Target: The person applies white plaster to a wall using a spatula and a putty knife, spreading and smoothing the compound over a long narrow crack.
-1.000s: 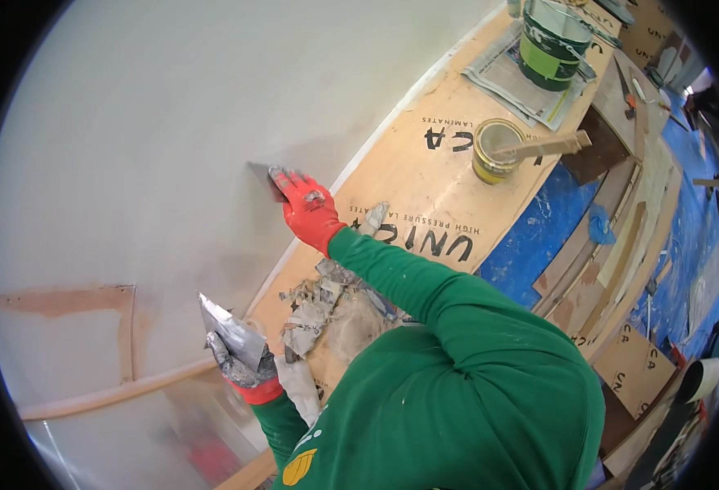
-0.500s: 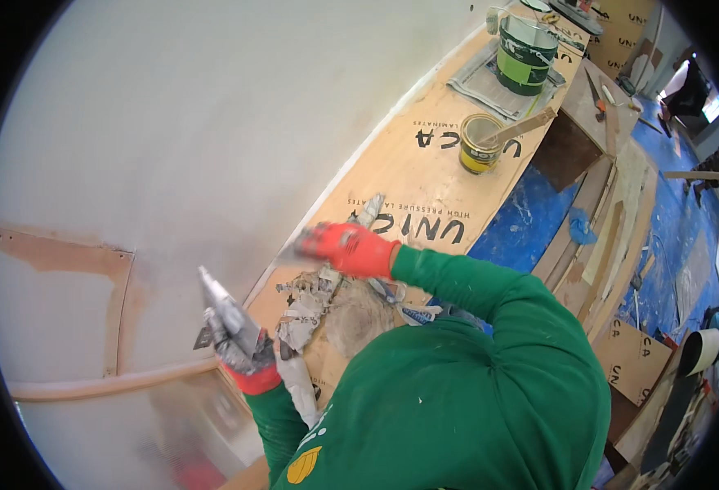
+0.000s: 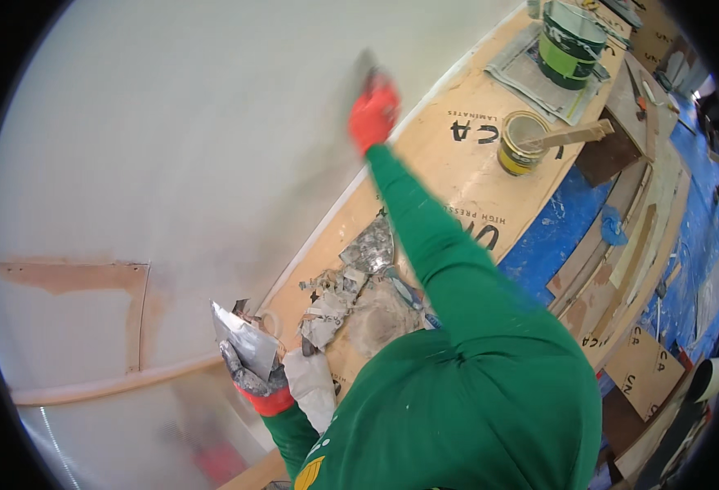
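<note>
My left hand (image 3: pixel 253 376), in a red glove with grey-coated fingers, grips a putty knife (image 3: pixel 249 339) with a wide, shiny metal blade, close to the wall. A darker flat piece shows behind that blade. My right hand (image 3: pixel 374 114), also gloved, is stretched far forward against the pale wall (image 3: pixel 212 147). Its dark fingertips are smeared by motion, so whether it holds anything is unclear. Between my arms, a smeared metal scraper blade (image 3: pixel 372 245) rests on the board-topped bench (image 3: pixel 425 188), beside torn, crumpled paper (image 3: pixel 327 314) and a round greyish dusty patch (image 3: pixel 380 318).
A yellow-and-black tin (image 3: pixel 519 155) stands farther along the bench with a wooden stick (image 3: pixel 572 135) across its mouth. Behind it, a green bucket (image 3: pixel 570 49) sits on newspaper. Wood strips (image 3: pixel 621 261) and blue floor sheeting (image 3: pixel 551 220) lie to the right.
My right hand has swept forward and up from the bench's near part to the wall. My left hand still holds the putty knife, its blade now turned more broadly into view.
</note>
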`<move>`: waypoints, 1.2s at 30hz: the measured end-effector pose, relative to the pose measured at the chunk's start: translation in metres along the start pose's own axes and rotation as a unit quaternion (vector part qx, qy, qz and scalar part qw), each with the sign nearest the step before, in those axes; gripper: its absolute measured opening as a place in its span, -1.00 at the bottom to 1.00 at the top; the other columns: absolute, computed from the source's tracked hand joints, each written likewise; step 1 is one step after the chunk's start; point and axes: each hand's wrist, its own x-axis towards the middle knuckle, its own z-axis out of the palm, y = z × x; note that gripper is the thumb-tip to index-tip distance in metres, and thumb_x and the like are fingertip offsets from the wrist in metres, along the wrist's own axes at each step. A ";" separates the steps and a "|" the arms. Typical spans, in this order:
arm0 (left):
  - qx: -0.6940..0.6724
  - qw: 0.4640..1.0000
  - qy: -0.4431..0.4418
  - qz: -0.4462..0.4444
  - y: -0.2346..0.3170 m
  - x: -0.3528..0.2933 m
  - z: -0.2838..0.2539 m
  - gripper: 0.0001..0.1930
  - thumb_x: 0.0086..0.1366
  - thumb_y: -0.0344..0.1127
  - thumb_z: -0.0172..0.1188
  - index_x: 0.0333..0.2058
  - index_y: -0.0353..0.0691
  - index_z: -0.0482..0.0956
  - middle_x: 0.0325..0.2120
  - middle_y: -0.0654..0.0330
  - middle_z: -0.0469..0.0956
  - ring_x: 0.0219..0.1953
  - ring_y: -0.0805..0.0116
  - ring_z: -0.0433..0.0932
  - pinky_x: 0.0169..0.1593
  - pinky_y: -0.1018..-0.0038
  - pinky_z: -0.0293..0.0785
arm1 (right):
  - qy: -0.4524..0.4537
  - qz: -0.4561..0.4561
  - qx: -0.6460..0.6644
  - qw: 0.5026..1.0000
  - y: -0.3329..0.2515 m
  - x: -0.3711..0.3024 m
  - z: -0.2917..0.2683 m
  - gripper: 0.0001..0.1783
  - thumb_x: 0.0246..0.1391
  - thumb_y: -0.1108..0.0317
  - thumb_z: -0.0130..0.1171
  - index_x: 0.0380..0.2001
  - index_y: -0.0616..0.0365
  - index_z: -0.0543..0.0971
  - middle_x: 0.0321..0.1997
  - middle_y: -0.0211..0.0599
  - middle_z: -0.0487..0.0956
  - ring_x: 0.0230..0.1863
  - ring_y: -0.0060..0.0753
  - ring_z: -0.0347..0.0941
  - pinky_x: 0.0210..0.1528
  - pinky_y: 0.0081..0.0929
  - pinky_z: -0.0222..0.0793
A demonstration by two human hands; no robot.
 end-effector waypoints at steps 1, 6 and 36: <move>0.100 0.993 -0.012 0.067 -0.008 -0.002 -0.008 -0.14 0.14 -0.29 0.35 0.32 -0.42 0.07 0.24 -0.04 0.24 0.23 0.19 0.31 0.28 0.37 0.24 | -0.024 0.026 0.078 0.996 0.013 0.050 -0.011 -0.50 0.21 0.26 0.00 0.20 0.16 0.34 0.23 0.02 0.38 0.27 0.12 0.24 0.26 -0.05 0.20; -0.003 0.998 0.013 -0.058 -0.010 0.012 0.014 -0.20 0.18 -0.31 0.29 0.30 -0.46 0.09 0.23 -0.07 0.26 0.21 0.17 0.33 0.25 0.35 0.27 | -0.111 0.056 0.117 0.985 0.019 0.068 -0.030 -0.50 0.19 0.31 0.03 0.18 0.24 0.33 0.16 0.11 0.42 0.24 0.17 0.28 0.21 -0.06 0.27; 0.222 0.963 -0.057 0.143 0.020 -0.004 0.097 -0.13 0.21 -0.05 0.32 0.31 -0.42 0.09 0.20 -0.07 0.28 0.16 0.15 0.38 0.22 0.29 0.31 | -0.099 -0.118 0.055 0.986 0.011 0.025 -0.050 -0.43 0.11 0.41 0.11 0.22 0.20 0.34 0.20 0.20 0.32 0.20 0.30 0.25 0.22 0.10 0.20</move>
